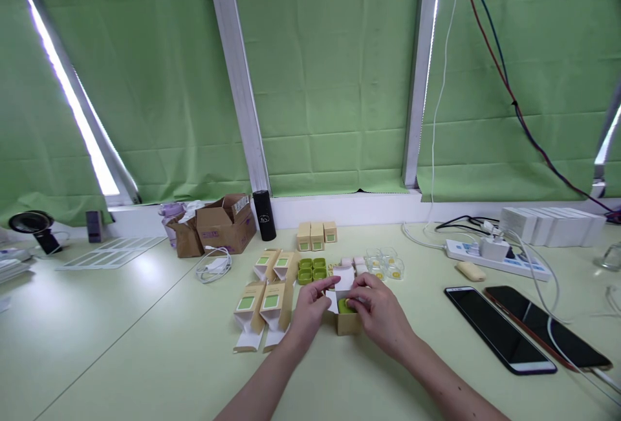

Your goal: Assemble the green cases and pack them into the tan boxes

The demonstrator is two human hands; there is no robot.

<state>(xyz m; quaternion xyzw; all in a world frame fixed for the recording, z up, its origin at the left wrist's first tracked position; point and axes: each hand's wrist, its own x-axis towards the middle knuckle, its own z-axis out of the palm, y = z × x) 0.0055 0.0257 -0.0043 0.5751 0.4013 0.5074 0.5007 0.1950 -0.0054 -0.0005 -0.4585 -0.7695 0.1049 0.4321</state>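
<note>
A small kraft cardboard box point(348, 326) stands in front of me with its white inner flaps raised. Inside its top sits a green rounded piece point(343, 306). My right hand point(381, 312) has thumb and fingertips pinched on this piece at the box's opening. On the other side, my left hand point(310, 311) is beside the box, index finger stretched towards the raised flap and thumb apart from it by the side flap. Just behind are several green square cups point(312, 270), small pale pink-white pieces point(359, 263) and clear round-lobed containers point(385, 263).
Several kraft boxes with open lower flaps point(270, 301) stand left of my hands. Smaller closed boxes point(317, 236) are behind, near a black cylinder point(264, 216) and a brown carton point(226, 226). Rightward lie two phones point(499, 329), a power strip point(499, 259) and trailing cables.
</note>
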